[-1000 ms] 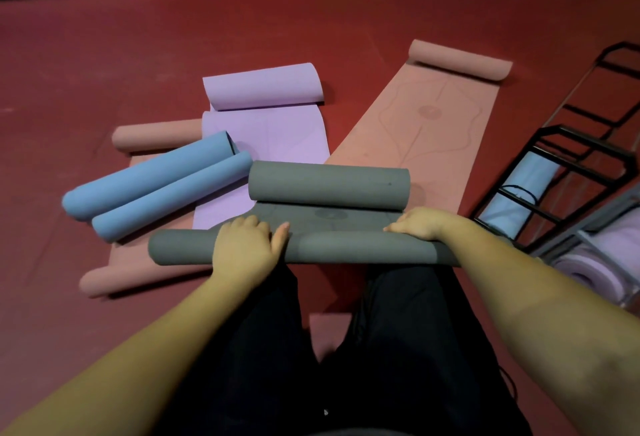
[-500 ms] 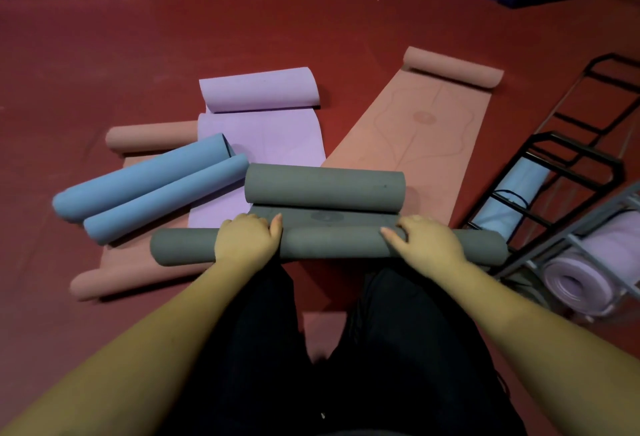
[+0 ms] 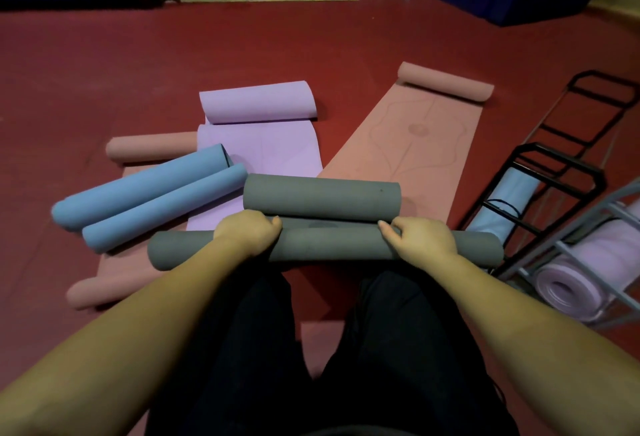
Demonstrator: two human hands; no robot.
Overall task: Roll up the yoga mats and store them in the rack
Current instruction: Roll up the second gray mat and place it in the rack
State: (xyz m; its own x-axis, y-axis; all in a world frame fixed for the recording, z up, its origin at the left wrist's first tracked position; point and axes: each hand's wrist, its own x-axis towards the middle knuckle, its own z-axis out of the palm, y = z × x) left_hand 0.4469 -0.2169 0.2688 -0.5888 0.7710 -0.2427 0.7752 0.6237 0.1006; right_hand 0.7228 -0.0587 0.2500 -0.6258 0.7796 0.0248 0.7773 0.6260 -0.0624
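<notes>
Your fingers [image 3: 266,224] curl over the top of the near grey foam mat roll [image 3: 329,245], left hand [image 3: 247,233] and right hand [image 3: 420,240] both gripping it from above. Just beyond your fingertips a thin strip of flat grey mat shows, then the same mat's far grey roll [image 3: 322,196]. You look to be mid-roll; next, push the near roll forward evenly so the ends stay flush. Out past your right fingers stands the black wire rack [image 3: 561,165], one pale blue roll [image 3: 505,207] already in it.
</notes>
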